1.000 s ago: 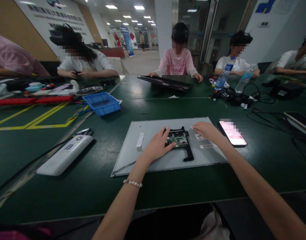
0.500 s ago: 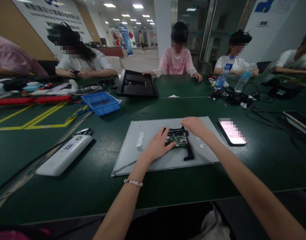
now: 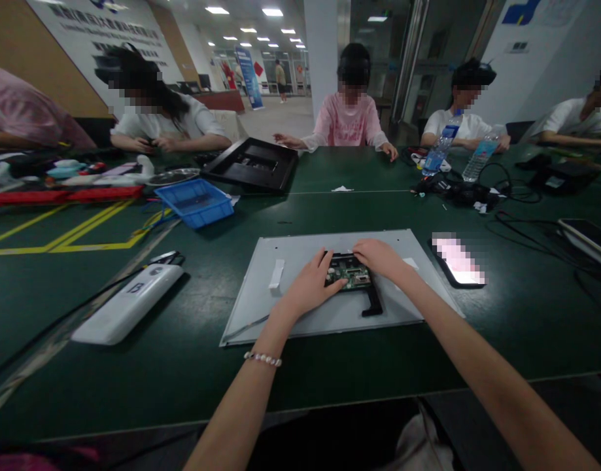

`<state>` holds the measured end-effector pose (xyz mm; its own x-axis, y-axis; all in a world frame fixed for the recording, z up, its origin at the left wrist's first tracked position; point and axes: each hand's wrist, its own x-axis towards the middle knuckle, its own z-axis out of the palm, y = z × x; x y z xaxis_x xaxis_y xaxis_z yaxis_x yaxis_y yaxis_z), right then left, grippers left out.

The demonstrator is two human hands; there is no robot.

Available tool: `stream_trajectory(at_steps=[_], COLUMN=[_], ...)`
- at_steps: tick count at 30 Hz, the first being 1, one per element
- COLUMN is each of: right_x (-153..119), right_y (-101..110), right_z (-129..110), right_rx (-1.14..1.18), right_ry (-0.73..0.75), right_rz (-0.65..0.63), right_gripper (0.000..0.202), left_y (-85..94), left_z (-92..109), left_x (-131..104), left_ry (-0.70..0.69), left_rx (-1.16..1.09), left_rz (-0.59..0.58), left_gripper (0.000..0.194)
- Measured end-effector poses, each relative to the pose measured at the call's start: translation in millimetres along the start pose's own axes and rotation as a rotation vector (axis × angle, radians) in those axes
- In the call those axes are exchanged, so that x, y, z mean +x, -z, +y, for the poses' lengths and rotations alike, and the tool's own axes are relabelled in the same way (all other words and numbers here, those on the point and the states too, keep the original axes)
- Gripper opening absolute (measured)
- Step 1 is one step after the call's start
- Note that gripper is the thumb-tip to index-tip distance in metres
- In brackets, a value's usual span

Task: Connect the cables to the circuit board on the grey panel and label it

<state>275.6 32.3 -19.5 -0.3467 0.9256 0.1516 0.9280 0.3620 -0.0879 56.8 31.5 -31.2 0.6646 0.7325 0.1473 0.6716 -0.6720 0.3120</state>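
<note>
Right, the left hand (image 3: 307, 284) lies over the left side of a green circuit board (image 3: 352, 278), its fingers spread and released; the right hand (image 3: 378, 258) is up at the board's far edge, fingers bunched by the black bracket (image 3: 373, 302), and whether they grip anything I cannot tell; board and bracket sit on a pale grey panel (image 3: 329, 315), flat on the green worktop (image 3: 133, 386). On to the writing: a white device (image 3: 126, 307) left of the panel carries a dark mark like a "B"; the wall sign (image 3: 111, 33) shows large Chinese characters, 大 among them, over smaller blurred lines; a white label (image 3: 411, 263) by the right forearm is unreadable, and so are the blue labels on two clear bottles (image 3: 442, 149). Containers now: a blue plastic tray (image 3: 214, 217) holds something dark and indistinct; just behind it rests a shallow black shell (image 3: 236, 171), a co-worker's hand (image 3: 288, 140) at its far edge; a phone (image 3: 460, 261), its lit screen pixelated, lies right of the panel.
</note>
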Motion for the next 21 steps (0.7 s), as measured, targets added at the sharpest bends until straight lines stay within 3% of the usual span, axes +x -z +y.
stream_trajectory(at_steps=[7,21], right_x=[0.4,0.5], right_y=[-4.3,-7.9], right_z=[4.1,-4.4], right_rx=[0.102,0.038], right_ry=[-0.057,-0.076], right_rz=[0.042,0.05], right_gripper=[0.034,0.026], left_y=[0.6,1.3], left_z=[0.3,-0.1], left_x=[-0.7,0.0], left_ry=[-0.001,-0.004], left_rx=[-0.004,-0.008], left_rz=[-0.003,-0.009], left_gripper=[0.072,0.073])
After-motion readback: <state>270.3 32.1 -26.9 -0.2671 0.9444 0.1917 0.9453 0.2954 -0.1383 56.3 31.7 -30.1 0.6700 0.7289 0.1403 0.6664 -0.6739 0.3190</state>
